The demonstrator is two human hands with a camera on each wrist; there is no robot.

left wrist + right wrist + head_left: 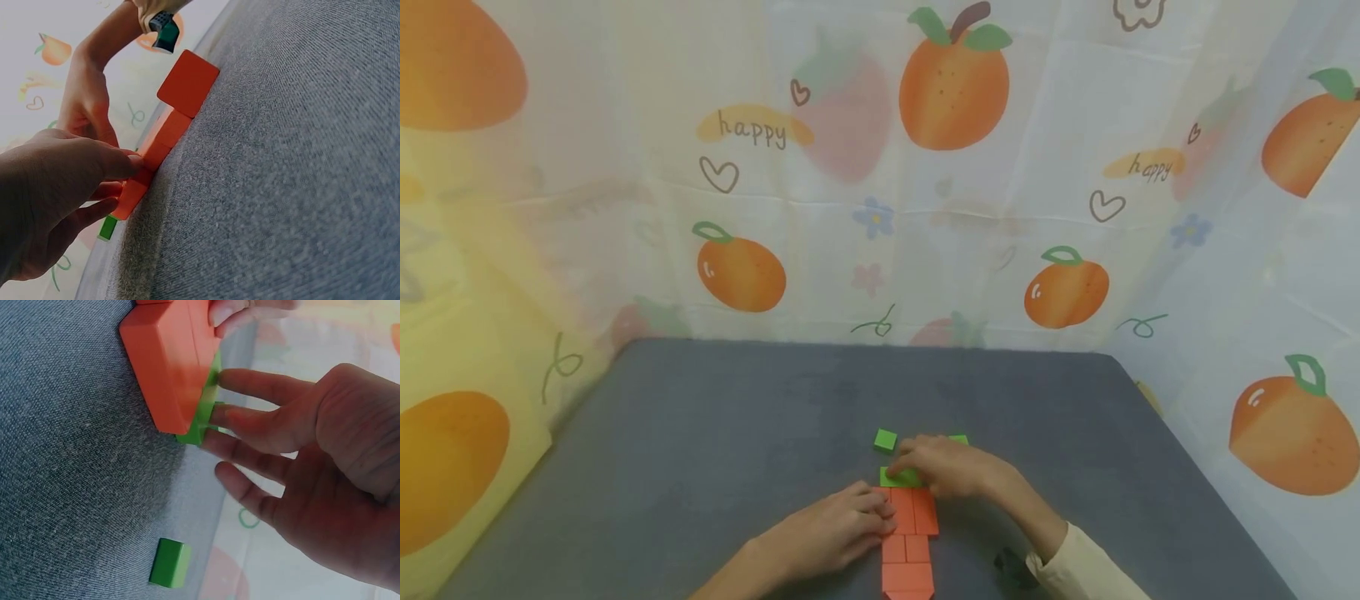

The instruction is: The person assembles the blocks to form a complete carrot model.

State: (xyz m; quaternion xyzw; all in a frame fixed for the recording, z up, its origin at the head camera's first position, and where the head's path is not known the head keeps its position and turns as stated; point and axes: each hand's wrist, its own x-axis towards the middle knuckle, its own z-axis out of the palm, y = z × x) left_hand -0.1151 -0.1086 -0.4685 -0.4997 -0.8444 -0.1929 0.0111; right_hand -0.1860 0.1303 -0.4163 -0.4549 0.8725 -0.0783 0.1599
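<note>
A row of orange-red wooden blocks (916, 510) lies flat on the grey table, running toward the near edge. Along its far end sits a strip of green blocks (891, 477). My left hand (835, 529) rests at the left side of the orange-red blocks, thumb and fingertips touching them in the left wrist view. From the right, my right hand (951, 467) reaches over the far end; its extended fingers (269, 384) touch the green strip. Part of that strip is hidden beneath this hand in the head view.
One loose green block (885, 440) lies just beyond the strip. Another green block (958, 438) shows behind my right hand. A small dark object (1015, 568) is at the right cuff. Fruit-printed curtains (880, 250) stand behind and beside the grey table (737, 417).
</note>
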